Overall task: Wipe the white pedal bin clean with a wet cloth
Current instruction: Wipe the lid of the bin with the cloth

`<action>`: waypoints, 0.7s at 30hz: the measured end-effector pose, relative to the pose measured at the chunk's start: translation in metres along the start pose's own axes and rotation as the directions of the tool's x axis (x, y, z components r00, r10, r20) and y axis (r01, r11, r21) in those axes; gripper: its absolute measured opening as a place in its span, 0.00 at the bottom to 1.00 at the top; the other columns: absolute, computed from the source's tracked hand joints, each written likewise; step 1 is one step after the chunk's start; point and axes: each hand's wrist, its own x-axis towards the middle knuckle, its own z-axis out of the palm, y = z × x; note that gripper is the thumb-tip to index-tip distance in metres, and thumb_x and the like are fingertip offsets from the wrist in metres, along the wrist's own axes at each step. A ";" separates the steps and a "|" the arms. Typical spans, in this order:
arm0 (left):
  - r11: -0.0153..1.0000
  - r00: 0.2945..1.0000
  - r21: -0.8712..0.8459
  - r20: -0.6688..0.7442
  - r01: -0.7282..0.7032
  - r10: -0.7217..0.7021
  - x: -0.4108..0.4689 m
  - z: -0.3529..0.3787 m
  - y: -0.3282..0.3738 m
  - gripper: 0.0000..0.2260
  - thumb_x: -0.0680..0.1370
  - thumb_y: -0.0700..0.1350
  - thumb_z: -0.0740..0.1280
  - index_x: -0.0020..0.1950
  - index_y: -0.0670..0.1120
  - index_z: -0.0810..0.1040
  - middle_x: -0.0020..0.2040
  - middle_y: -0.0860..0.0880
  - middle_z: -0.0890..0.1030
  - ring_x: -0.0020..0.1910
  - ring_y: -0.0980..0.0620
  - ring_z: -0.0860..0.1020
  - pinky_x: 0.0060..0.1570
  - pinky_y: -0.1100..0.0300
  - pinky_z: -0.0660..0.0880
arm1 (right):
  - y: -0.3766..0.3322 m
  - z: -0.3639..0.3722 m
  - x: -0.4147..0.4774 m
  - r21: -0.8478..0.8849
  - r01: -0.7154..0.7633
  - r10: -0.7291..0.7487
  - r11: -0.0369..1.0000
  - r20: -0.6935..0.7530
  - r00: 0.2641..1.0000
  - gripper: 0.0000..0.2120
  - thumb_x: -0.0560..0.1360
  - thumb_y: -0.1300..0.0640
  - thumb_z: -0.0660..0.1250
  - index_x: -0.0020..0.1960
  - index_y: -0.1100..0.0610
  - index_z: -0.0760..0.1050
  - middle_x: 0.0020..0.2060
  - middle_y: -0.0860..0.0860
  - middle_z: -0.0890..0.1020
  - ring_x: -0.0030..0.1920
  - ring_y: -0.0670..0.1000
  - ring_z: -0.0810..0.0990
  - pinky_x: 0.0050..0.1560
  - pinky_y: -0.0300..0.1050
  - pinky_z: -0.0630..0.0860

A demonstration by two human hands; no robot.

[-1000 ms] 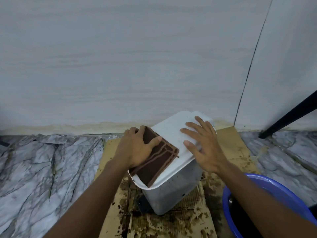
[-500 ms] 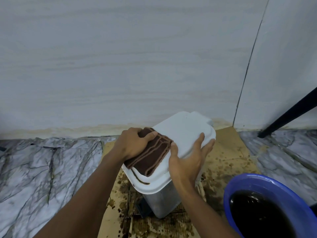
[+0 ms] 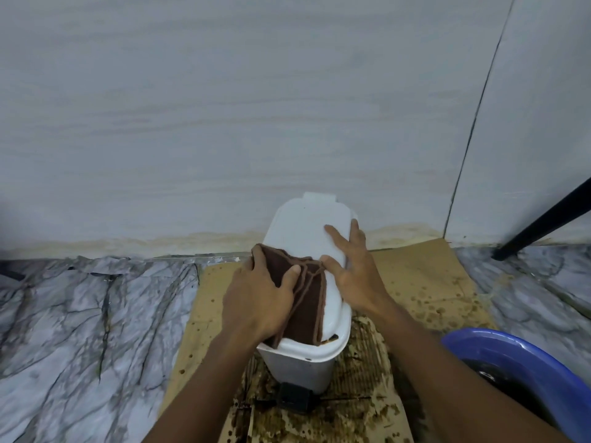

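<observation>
Head view puts the white pedal bin (image 3: 299,369) at the centre of our sight. It stands on stained cardboard (image 3: 425,282) with its lid (image 3: 303,225) down and the wall at 12 o'clock. Our left hand (image 3: 259,298) grips the folded brown cloth (image 3: 308,305) on the lid's near left part, fingers curled over its far edge and thumb pressed on top. Our right hand (image 3: 355,270) lies flat at 3 o'clock of the cloth, fingers spread and straight, holding nothing and steadying the lid.

We judge the lid wipe to be under way. The bin looks light and narrow, so a hard stroke toward 12 o'clock could slide or tip it on the wet cardboard if our flat hand eases. The blue basin (image 3: 518,356) of dark water sits at 4 o'clock near our right forearm, and a careless elbow could slop it. The brown mark (image 3: 329,339) on the rim at 6 o'clock could be missed.
</observation>
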 end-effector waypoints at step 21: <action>0.999 0.999 -0.023 0.030 0.028 -0.028 -0.017 0.018 0.013 0.47 0.74 0.78 0.47 0.85 0.51 0.41 0.85 0.44 0.50 0.82 0.40 0.52 0.80 0.42 0.55 | 0.002 -0.019 -0.017 0.249 -0.116 0.110 0.962 0.038 0.993 0.29 0.81 0.55 0.67 0.79 0.47 0.62 0.79 0.45 0.61 0.78 0.47 0.61 0.73 0.40 0.61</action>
